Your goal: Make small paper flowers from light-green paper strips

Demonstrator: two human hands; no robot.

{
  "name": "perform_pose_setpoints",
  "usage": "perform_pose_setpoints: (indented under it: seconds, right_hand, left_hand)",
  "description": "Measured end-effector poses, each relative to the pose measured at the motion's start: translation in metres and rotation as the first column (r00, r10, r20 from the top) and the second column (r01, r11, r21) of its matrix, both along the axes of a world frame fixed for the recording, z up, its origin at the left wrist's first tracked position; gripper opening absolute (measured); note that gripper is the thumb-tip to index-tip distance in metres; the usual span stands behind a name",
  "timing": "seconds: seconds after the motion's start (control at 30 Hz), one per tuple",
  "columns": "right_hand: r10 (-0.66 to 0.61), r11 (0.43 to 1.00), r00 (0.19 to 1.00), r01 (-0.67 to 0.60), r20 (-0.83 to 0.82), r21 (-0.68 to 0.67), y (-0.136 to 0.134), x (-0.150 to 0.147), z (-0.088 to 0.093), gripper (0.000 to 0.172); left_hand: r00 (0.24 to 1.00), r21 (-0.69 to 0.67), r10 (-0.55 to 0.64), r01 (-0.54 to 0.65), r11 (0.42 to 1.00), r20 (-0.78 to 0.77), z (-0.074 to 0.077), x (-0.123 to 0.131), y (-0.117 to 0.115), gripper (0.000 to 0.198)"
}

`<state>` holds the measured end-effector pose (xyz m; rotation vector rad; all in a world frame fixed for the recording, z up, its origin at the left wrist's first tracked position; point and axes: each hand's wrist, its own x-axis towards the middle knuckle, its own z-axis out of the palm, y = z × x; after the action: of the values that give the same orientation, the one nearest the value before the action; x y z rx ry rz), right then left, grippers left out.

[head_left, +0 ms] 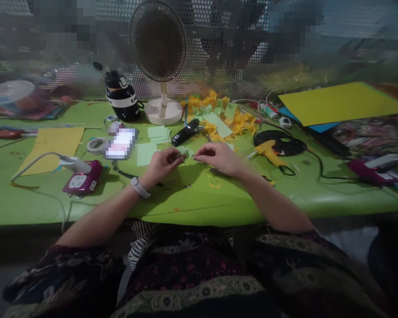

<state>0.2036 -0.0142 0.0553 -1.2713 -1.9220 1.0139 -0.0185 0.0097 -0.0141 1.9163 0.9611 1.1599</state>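
Between my hands, just above the table, is a small light green paper piece (186, 152), creased and bent. My left hand (165, 164) pinches its left end with thumb and forefinger. At its right end, the fingertips of my right hand (219, 158) close on the paper's edge. Right behind the hands lies a black stapler (185, 132). Light green paper squares (147, 153) are beside my left hand, with a small stack (158, 134) farther back. Behind the stapler, a heap of orange paper pieces (215, 104) mixes with light green ones.
A yellow glue gun (270, 151) rests on a black tape-like roll (293, 142) at the right. A white fan (163, 112) and dark bottle (122, 99) stand at the back. Purple power blocks (82, 180) with cords, a lit phone (121, 143) and yellow sheets (345, 104) lie around.
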Motion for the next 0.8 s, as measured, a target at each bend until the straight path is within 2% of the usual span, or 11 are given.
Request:
perform_pose_setpoints:
  seconds: [0.23,0.43,0.63,0.8]
  right_hand:
    - [-0.027,1.0,0.999,0.027,0.025,0.016,-0.0023,-0.001,0.0031,0.012]
    - [-0.041,0.999,0.998,0.041,0.044,0.004,-0.0021,-0.0013,0.0033,0.011]
    - [-0.04,0.999,0.997,0.039,0.062,0.014,0.0001,-0.0012,0.0021,0.01]
    - [-0.042,0.999,0.996,0.042,0.079,0.01,0.0015,-0.0008,0.0006,0.01]
  left_hand:
    - [0.995,0.196,0.023,-0.003,0.981,-0.102,0.0043,0.0043,-0.0082,0.029]
    - [0.993,0.26,0.029,0.002,0.966,-0.114,0.0054,0.0051,-0.0098,0.024]
    - [0.986,0.382,0.059,0.005,0.924,-0.156,0.0055,0.0045,-0.0107,0.017]
    - [0.982,0.408,0.068,0.009,0.913,-0.175,0.004,0.0037,-0.0101,0.015]
